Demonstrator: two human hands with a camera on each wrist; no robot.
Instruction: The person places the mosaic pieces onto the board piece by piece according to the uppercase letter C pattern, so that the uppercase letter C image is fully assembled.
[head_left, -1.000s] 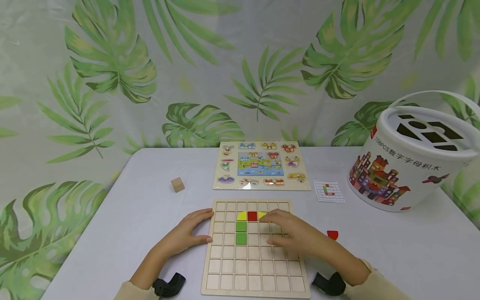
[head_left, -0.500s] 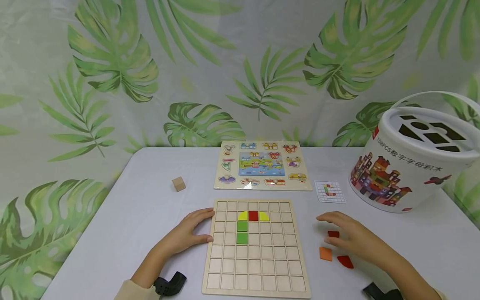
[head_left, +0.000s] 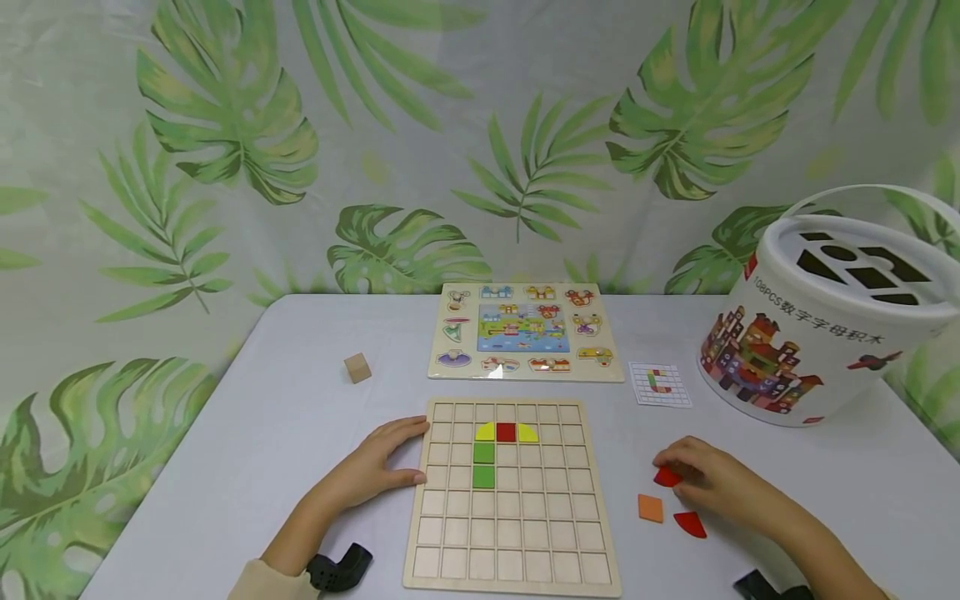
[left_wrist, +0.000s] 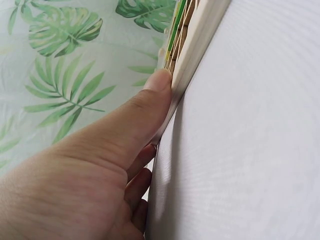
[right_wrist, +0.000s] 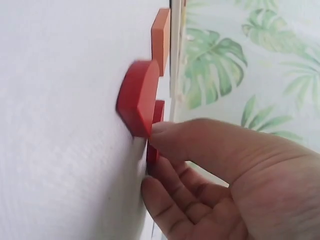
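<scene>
One white table (head_left: 210,492) spans the lower head view, its near edge cut off. At far right stands a white bucket (head_left: 806,333), its handle (head_left: 870,186) cropped by the head view's side. Centred before you lies a gridded wooden board (head_left: 509,535) bearing two green squares (head_left: 483,477), a red square (head_left: 506,432) and two yellow pieces (head_left: 528,433). Your left hand (head_left: 378,462) is spread against the board's left edge, thumb and fingertips touching it well apart; the left wrist view crops most of the board. Your right hand (head_left: 716,479), right of the board, pinches a rounded red piece (head_left: 667,477) between thumb and forefinger; in the right wrist view the thumb covers the forefinger, so you cannot make out where its tip meets the piece. Near that grip, an orange square (head_left: 650,508) and a second red piece (head_left: 690,525) lie flat on the table.
</scene>
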